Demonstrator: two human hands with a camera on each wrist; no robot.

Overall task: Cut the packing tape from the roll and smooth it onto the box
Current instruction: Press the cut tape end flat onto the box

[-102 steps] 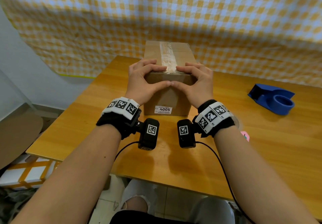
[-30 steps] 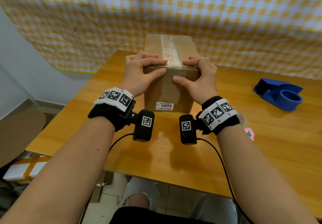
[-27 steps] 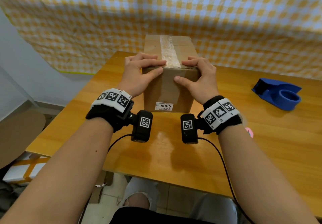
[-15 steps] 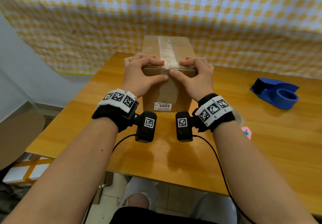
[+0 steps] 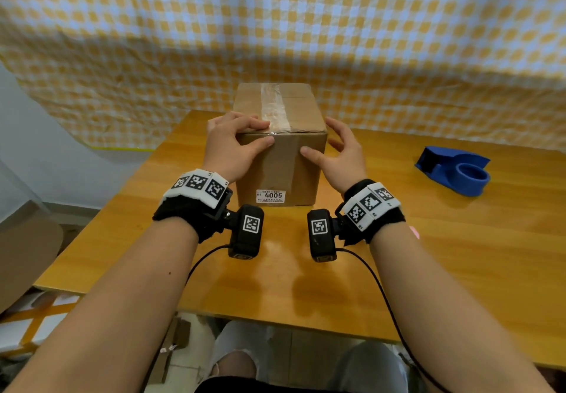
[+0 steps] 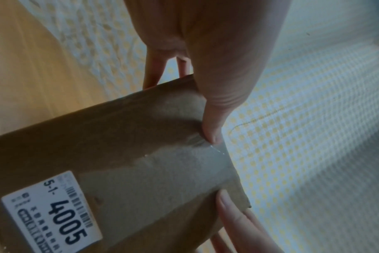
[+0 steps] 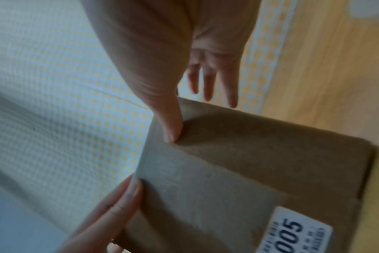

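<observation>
A brown cardboard box (image 5: 280,160) with a white "4005" label (image 5: 270,196) stands on the wooden table (image 5: 459,255). A clear packing tape strip (image 5: 273,108) runs along its top and down over the near edge. My left hand (image 5: 254,134) lies on the top near edge, with its thumb (image 6: 212,130) pressing the tape end (image 6: 184,162) on the front face. My right hand (image 5: 332,141) is at the box's right corner. Its thumb (image 7: 171,126) touches the front face and its fingers (image 7: 208,82) are spread in the air beside the box.
A blue tape dispenser (image 5: 456,170) sits on the table to the right, apart from the box. A small pink object (image 5: 415,231) shows behind my right wrist. A yellow checked cloth (image 5: 306,25) hangs behind the table. The table's near edge is close to my forearms.
My right fingers lifted off the box top and swung out past its right side, leaving only the thumb on the front. My left hand stayed on the top edge.
</observation>
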